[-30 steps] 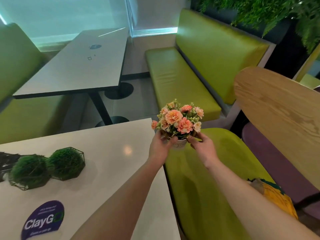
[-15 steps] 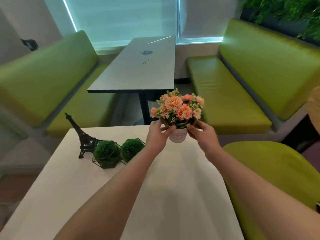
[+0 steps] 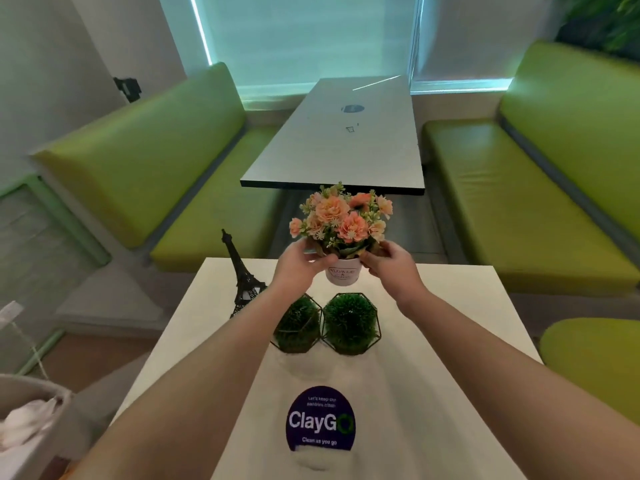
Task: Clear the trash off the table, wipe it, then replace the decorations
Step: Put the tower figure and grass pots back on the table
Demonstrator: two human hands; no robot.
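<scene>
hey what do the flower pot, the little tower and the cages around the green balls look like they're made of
Flower pot: white, smooth, faintly glossy with printed lettering, probably ceramic or plastic; the flowers look artificial. Both hands, left and right, hold it.
Tower: dark openwork lattice, likely metal.
Cages: thin dark wire, seemingly metal, around fuzzy green balls, probably faux moss.

Green benches (image 3: 145, 161) flank a grey table (image 3: 346, 143) below a bright blinded window (image 3: 304, 39).
</scene>
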